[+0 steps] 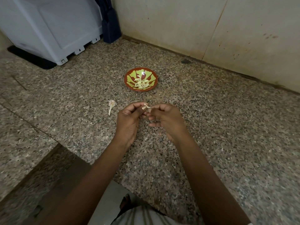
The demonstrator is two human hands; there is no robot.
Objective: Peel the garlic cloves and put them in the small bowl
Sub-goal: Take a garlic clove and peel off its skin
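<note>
Both hands meet over the middle of the speckled granite counter (pixel 211 127), fingers curled round one small garlic clove (pixel 145 106). The left hand (pixel 129 117) pinches the clove between thumb and fingertips, holding it up at the far end of the hand. The right hand (pixel 165 117) comes in from the right and nips a thin flap of pale skin that stands off the clove — its other fingers are folded under, nails showing toward the left hand. The two hands touch or nearly touch at the clove; how much skin is left on it is too small to tell.

Beyond the hands, farther along the counter and a little to the left of the clove's line, sits the small bowl (pixel 128 77) — red-rimmed with a green leaf pattern — well apart from both hands. A cluster of peeled cloves (pixel 141 84) lies in its bottom.

On the counter just left of the left hand, apart from it, lies the stripped garlic stem (pixel 111 106) with its papery root end pointing far.

At the far left stands a white appliance (pixel 53 28) on a dark mat (pixel 32 57); a stained wall (pixel 211 26) closes the far right side.
</note>
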